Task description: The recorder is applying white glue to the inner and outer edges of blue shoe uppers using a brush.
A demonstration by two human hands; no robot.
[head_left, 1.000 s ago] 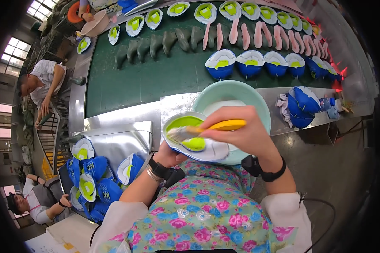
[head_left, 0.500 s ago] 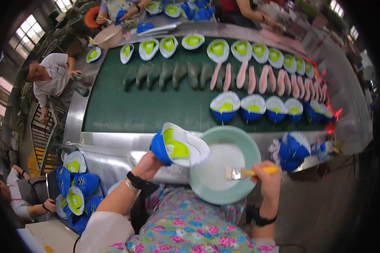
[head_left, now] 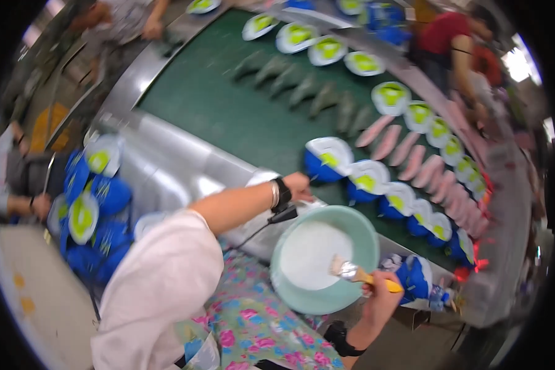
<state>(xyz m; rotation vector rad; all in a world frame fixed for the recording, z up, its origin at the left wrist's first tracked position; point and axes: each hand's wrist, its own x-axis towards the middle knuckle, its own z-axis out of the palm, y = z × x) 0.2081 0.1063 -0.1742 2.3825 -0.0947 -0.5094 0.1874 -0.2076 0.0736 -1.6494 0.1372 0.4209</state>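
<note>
My right hand (head_left: 381, 298) is closed round the yellow handle of a paintbrush (head_left: 351, 271). Its pale bristles hang over a light green basin (head_left: 376, 246) with white liquid (head_left: 311, 256) inside. My left arm reaches forward, and the left hand (head_left: 299, 187) is at the near edge of the green work surface (head_left: 197, 117). Just beyond it lies a blue shoe upper (head_left: 327, 161) with a white and lime lining, the nearest of a row. Blur and the angle hide my left fingers, so whether they grip it is unclear.
Pink insole-shaped pieces (head_left: 407, 148), dark green foot-shaped forms (head_left: 302, 89) and more uppers (head_left: 296, 37) line the green surface. Blue uppers (head_left: 108, 197) are piled at left. A red glow (head_left: 465, 271) shows at the right end. Other people (head_left: 450, 43) stand around the table.
The view has turned and shifted. My left hand has carried a blue shoe upper forward from beside the basin to the row on the green surface. The brush stays over the basin.
</note>
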